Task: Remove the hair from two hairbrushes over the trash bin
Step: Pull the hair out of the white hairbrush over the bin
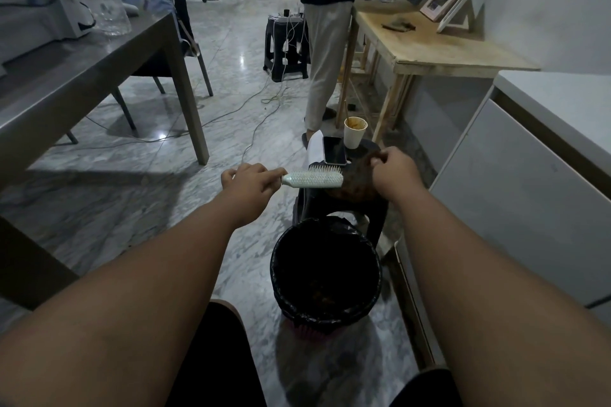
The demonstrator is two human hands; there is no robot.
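My left hand (253,183) grips the handle of a white hairbrush (314,178), held level with its bristles pointing up, above a black stool (344,205). My right hand (395,172) is pinched shut on a brown clump of hair (357,180) that hangs at the brush's tip. Below and nearer to me stands the trash bin (325,277), lined with a black bag, with some brownish hair lying at its bottom. I see no second hairbrush.
The stool also carries a phone (334,150), a white sheet (314,145) and a paper cup (355,132). A grey table (99,59) stands at the left, a wooden table (429,46) and white cabinets (515,175) at the right. A person (325,36) stands ahead; cables cross the floor.
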